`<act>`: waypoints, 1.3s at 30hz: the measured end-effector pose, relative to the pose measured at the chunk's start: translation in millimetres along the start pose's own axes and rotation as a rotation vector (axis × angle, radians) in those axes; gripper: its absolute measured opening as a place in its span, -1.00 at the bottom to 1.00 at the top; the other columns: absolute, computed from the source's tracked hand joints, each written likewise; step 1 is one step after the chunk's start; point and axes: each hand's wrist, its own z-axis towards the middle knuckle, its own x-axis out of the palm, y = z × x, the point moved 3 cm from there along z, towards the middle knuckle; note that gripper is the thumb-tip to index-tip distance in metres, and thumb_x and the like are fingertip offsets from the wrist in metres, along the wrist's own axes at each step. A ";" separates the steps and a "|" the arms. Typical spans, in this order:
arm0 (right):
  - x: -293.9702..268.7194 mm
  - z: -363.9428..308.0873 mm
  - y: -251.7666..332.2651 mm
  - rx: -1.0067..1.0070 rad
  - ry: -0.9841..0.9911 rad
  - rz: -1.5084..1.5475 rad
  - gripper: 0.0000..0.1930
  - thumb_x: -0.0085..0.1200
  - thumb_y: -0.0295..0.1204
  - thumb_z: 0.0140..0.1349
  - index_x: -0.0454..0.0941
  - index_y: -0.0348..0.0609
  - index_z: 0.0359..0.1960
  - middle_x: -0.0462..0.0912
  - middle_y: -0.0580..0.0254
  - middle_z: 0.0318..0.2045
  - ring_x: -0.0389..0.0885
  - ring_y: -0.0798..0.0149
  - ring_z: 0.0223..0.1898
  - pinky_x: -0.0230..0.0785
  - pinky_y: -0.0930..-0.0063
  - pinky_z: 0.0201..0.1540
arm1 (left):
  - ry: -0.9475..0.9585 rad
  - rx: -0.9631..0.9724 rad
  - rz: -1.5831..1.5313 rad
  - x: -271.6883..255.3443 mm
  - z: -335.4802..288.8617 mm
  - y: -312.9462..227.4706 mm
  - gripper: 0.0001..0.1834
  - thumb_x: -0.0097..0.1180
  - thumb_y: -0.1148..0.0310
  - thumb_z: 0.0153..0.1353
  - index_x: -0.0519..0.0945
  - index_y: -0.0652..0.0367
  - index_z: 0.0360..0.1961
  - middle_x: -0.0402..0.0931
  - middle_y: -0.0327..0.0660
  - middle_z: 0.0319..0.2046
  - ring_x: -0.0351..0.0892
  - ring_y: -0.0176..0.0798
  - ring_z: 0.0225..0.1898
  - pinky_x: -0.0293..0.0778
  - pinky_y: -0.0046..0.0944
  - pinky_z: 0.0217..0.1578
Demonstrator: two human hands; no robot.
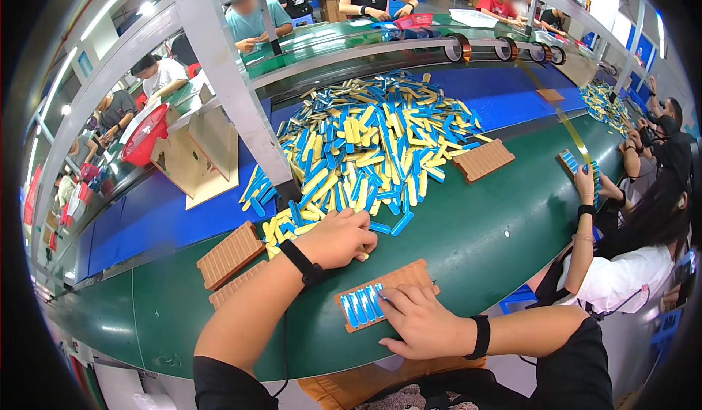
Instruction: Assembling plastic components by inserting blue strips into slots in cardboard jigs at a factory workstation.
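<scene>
My left hand (340, 238) is curled at the near edge of a big heap of flat, round-ended blue and yellow strips (365, 139). Its fingers are closed, and what they may hold is mostly hidden. Over the right part of a brown grooved tray (417, 272) lies my right hand (424, 321), thumb spread away and fingertips touching the end of the blue row. Several shiny blue strips (360, 305) lie side by side in the tray's left grooves. The grooves beneath my right hand are covered from sight.
Two more brown trays, one being a grooved tray (230, 255), lie left of my left forearm. Another brown tray (482, 161) sits right of the heap. A white metal post (234, 74) rises beside the heap. At the right, a co-worker's hand (585, 183) is at a similar tray.
</scene>
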 end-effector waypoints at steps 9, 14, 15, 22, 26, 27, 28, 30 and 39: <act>-15.0 6.5 -8.5 -0.014 -0.112 -0.009 -0.31 0.38 -0.11 0.33 0.58 -0.34 0.36 0.69 -0.06 0.23 0.58 -0.12 0.27 0.40 -0.06 0.31 | 0.096 0.020 0.000 -1.0 8.0 1.8 -0.80 0.53 0.34 0.23 0.72 -0.01 -0.19 0.62 -0.26 -0.23 0.61 0.01 0.03 0.42 0.08 0.10; -48.8 41.6 -86.3 0.109 -0.151 0.107 -0.62 0.32 -0.37 0.36 0.67 -0.21 0.17 0.75 -0.03 0.04 0.67 -0.19 0.06 0.56 -0.06 0.17 | -0.032 0.018 -0.097 1.6 -10.0 8.3 -0.87 0.50 0.35 0.25 0.79 0.02 -0.20 0.68 -0.24 -0.35 0.70 0.00 -0.14 0.51 0.06 -0.04; -51.1 50.8 -106.3 0.158 -0.118 0.089 -0.65 0.31 -0.40 0.35 0.71 -0.20 0.14 0.75 -0.02 0.05 0.67 -0.19 0.09 0.56 -0.04 0.21 | -0.069 0.067 -0.058 -1.7 -12.9 6.2 -0.91 0.49 0.37 0.26 0.81 0.03 -0.23 0.69 -0.23 -0.35 0.71 0.01 -0.14 0.53 0.06 -0.06; -30.5 69.9 -160.5 -0.039 0.076 -0.178 -0.73 0.32 -0.39 0.35 0.84 -0.03 0.05 0.77 0.23 0.03 0.68 0.07 0.17 0.50 0.14 0.22 | -0.315 0.090 -0.139 -16.5 -61.3 -35.1 -0.82 0.47 0.43 0.22 0.87 0.00 -0.14 0.80 -0.22 -0.14 0.78 -0.04 -0.08 0.66 -0.04 0.00; -31.6 67.8 -163.3 -0.134 0.028 -0.337 -0.87 0.15 -0.41 0.39 0.76 -0.06 -0.19 0.76 0.33 -0.14 0.72 0.15 0.07 0.50 0.17 0.13 | -0.386 0.147 0.023 -7.0 -96.0 -107.3 -0.66 0.49 0.43 0.18 0.84 -0.08 0.00 0.77 -0.28 0.03 0.75 -0.08 0.03 0.63 -0.05 0.03; -29.3 68.1 -164.0 -0.137 0.026 -0.328 -0.87 0.15 -0.41 0.39 0.76 -0.06 -0.19 0.76 0.33 -0.14 0.72 0.15 0.07 0.50 0.17 0.13 | -0.375 0.181 0.027 -1.2 -97.8 -124.4 -0.68 0.45 0.43 0.21 0.83 -0.02 0.02 0.77 -0.24 0.02 0.77 -0.09 0.03 0.64 -0.07 0.04; -28.5 67.8 -166.2 -0.118 0.018 -0.349 -0.90 0.16 -0.42 0.38 0.72 -0.07 -0.22 0.75 0.27 -0.16 0.74 0.10 -0.02 0.54 0.14 0.06 | -0.382 0.175 0.051 9.1 -98.0 -138.0 -0.68 0.42 0.43 0.23 0.82 0.02 0.03 0.77 -0.22 0.03 0.77 -0.09 0.03 0.64 -0.06 0.03; -33.6 68.6 -155.2 -0.111 0.006 -0.361 -0.93 0.18 -0.43 0.38 0.68 -0.09 -0.24 0.74 0.21 -0.19 0.75 0.05 -0.10 0.57 0.12 -0.01 | -0.383 0.153 0.082 27.9 -99.0 -158.7 -0.68 0.39 0.43 0.25 0.81 0.07 0.05 0.77 -0.19 0.03 0.78 -0.08 0.03 0.65 -0.06 0.03; -31.8 -10.6 -70.8 0.002 -0.229 0.212 -0.84 0.32 -0.45 0.33 0.73 -0.15 -0.10 0.59 0.07 -0.32 0.68 -0.09 -0.26 0.58 0.05 -0.18 | -0.452 0.015 0.101 55.0 -79.8 -167.1 -0.66 0.22 0.46 0.28 0.72 0.27 0.07 0.69 -0.03 0.09 0.76 0.03 0.09 0.65 -0.03 0.13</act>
